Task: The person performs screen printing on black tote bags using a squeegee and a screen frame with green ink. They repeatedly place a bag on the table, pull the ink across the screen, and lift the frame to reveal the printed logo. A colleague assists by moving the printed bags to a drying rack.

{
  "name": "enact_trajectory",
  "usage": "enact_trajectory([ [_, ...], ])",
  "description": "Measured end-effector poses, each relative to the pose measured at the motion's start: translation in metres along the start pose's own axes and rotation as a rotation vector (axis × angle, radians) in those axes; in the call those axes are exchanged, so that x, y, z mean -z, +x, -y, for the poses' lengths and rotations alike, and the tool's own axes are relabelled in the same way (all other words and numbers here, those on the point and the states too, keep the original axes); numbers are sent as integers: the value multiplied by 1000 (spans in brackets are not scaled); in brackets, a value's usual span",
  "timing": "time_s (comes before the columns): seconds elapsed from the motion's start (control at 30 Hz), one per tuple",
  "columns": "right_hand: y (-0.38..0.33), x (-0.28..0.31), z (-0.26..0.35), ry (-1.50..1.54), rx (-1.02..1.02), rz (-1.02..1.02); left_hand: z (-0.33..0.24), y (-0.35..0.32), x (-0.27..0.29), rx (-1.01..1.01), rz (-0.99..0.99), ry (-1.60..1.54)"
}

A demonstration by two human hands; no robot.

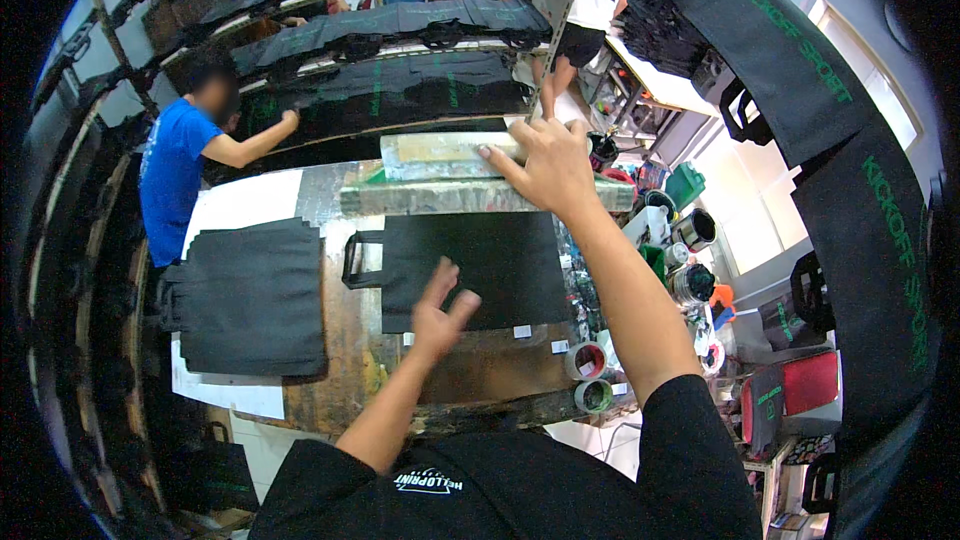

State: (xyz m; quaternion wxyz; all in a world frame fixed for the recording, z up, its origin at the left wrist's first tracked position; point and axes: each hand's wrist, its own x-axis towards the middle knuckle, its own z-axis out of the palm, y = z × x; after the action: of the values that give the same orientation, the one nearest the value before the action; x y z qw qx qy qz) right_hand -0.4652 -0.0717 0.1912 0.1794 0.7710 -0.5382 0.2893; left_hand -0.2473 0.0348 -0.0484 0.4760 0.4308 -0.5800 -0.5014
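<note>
- A flat black fabric tote bag with a loop handle (470, 265) lies on the worn, paint-stained wooden print table (480, 375), its handle pointing to the person's left, just below the raised screen frame.
- The left hand (440, 310) hovers over the bag's lower left part, fingers spread and loosely open, gripping nothing; whether the fingertips touch the cloth cannot be told.
- The right hand (545, 165) rests on the pale wooden squeegee block (450, 150) atop the ink-smeared printing screen frame (480, 195), fingers stretched flat across its right end, pressing rather than clasping.
- A stack of black tote bags (250, 300) lies on white paper at the table's left side, well apart from the single bag.
- Two rolls of tape (590, 375) sit at the table's right front corner, near small white labels.
- Ink tins and pots (690, 255) crowd a side bench to the right.
- Printed black bags (400, 90) lie on curved drying racks beyond the screen; more hang at the right.
- A person in a blue shirt (175, 170) stands at left, one hand on a rack.
</note>
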Motion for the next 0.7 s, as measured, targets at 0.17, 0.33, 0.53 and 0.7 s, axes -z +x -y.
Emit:
enact_trajectory([
  [0.17, -101, -12, 3, -82, 22, 206, -102, 2, 66, 325, -150, -1091],
  [0.33, -179, -73, 19, -1, -54, 582, -3, -72, 73, 671, -180, -807],
  [0.53, -202, -84, 20, 57, -107, 812, 55, -86, 67, 839, -257, -643],
  [0.7, -250, -96, 35, 23, -51, 729, 83, -89, 66, 881, -259, -655],
])
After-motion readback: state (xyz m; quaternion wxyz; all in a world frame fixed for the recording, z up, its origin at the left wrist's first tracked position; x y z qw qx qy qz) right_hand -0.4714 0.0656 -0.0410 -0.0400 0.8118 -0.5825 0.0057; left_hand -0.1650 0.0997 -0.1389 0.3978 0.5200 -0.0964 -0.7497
